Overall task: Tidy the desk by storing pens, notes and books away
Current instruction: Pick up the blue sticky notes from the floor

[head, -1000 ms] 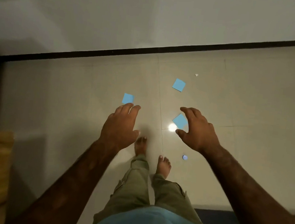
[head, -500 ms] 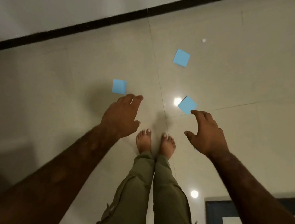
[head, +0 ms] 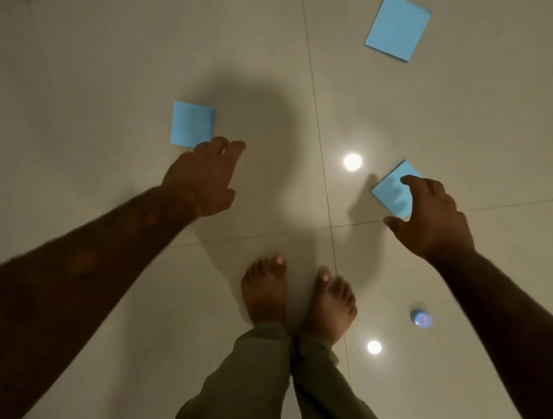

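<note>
The left hand (head: pixel 202 180) and the right hand (head: pixel 436 217) are bare, and so are both arms (head: pixel 90 257) behind them, as far up as can be seen. Below and between the hands are two bare feet (head: pixel 264 290). The legs wear loose, dull green trousers (head: pixel 247 395), crumpled at the ankles.

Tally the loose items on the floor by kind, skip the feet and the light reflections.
Blue notes: 3 (far note, left note, right note)
Small blue round object: 1
Total: 4
</note>
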`<state>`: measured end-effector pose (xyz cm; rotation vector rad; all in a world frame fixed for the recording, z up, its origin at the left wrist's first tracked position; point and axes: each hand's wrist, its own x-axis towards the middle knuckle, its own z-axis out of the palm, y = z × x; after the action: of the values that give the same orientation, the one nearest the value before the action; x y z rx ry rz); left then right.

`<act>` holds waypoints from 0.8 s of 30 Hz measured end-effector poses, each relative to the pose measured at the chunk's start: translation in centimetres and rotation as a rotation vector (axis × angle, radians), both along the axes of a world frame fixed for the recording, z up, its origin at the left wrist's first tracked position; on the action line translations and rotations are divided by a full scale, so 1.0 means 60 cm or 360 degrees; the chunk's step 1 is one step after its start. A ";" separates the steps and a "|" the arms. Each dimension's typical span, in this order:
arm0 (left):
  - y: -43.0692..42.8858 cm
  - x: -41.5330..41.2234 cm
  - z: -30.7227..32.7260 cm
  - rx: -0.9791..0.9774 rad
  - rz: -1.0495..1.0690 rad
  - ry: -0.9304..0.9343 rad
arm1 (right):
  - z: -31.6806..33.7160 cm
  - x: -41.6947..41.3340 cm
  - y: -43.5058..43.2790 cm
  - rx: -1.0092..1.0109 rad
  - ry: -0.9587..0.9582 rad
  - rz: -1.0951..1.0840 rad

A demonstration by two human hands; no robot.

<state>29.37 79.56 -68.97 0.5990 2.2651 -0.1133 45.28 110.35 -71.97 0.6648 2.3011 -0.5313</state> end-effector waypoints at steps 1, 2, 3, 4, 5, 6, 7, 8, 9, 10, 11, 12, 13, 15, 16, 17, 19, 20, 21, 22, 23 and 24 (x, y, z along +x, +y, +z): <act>-0.007 -0.011 -0.030 -0.0018 -0.0011 0.0013 | -0.031 -0.007 0.006 0.0014 -0.0006 -0.0007; -0.013 -0.021 -0.057 -0.0039 -0.0021 0.0024 | -0.059 -0.013 0.012 0.0027 -0.0010 -0.0008; -0.018 -0.030 -0.078 -0.0058 -0.0020 0.0036 | -0.081 -0.017 0.017 0.0040 -0.0003 -0.0014; -0.022 -0.040 -0.104 -0.0071 -0.0016 0.0049 | -0.106 -0.022 0.022 0.0060 0.0015 -0.0021; -0.023 -0.049 -0.125 -0.0077 -0.0009 0.0060 | -0.127 -0.027 0.027 0.0084 0.0040 -0.0026; -0.022 -0.055 -0.144 -0.0069 0.0001 0.0061 | -0.145 -0.030 0.030 0.0106 0.0063 -0.0033; -0.017 -0.059 -0.159 -0.0044 0.0015 0.0062 | -0.160 -0.032 0.032 0.0124 0.0079 -0.0038; -0.008 -0.059 -0.170 -0.0004 0.0027 0.0067 | -0.170 -0.033 0.033 0.0138 0.0090 -0.0039; 0.005 -0.057 -0.182 0.0044 0.0017 0.0073 | -0.180 -0.033 0.033 0.0158 0.0097 -0.0045; 0.021 -0.054 -0.192 0.0099 -0.0009 0.0077 | -0.187 -0.033 0.032 0.0189 0.0106 -0.0051; 0.040 -0.048 -0.199 0.0156 -0.0038 0.0079 | -0.193 -0.031 0.030 0.0228 0.0117 -0.0050; 0.060 -0.041 -0.205 0.0211 -0.0060 0.0079 | -0.198 -0.029 0.026 0.0271 0.0132 -0.0042; 0.078 -0.034 -0.208 0.0261 -0.0073 0.0077 | -0.202 -0.028 0.020 0.0305 0.0150 -0.0037; 0.123 -0.018 -0.215 0.0352 -0.0127 0.0050 | -0.209 -0.028 0.018 0.0348 0.0182 -0.0067; 0.146 -0.009 -0.218 0.0399 -0.0158 0.0031 | -0.212 -0.027 0.019 0.0363 0.0198 -0.0079; 0.168 0.002 -0.222 0.0450 -0.0184 0.0012 | -0.214 -0.027 0.020 0.0375 0.0212 -0.0081; 0.212 0.023 -0.231 0.0547 -0.0219 -0.0046 | -0.217 -0.026 0.024 0.0389 0.0238 -0.0087; 0.232 0.034 -0.236 0.0594 -0.0241 -0.0071 | -0.218 -0.024 0.026 0.0383 0.0258 -0.0095; 0.251 0.045 -0.241 0.0640 -0.0261 -0.0096 | -0.219 -0.022 0.029 0.0373 0.0281 -0.0104; 0.268 0.055 -0.247 0.0686 -0.0279 -0.0124 | -0.220 -0.020 0.031 0.0366 0.0304 -0.0122; 0.281 0.064 -0.251 0.0727 -0.0282 -0.0161 | -0.222 -0.019 0.033 0.0363 0.0320 -0.0145; 0.295 0.074 -0.257 0.0760 -0.0279 -0.0210 | -0.224 -0.016 0.037 0.0365 0.0326 -0.0168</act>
<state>33.80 97.24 -84.38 1.0216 2.1124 0.3818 44.29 112.54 -85.42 0.8810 2.5550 -0.4024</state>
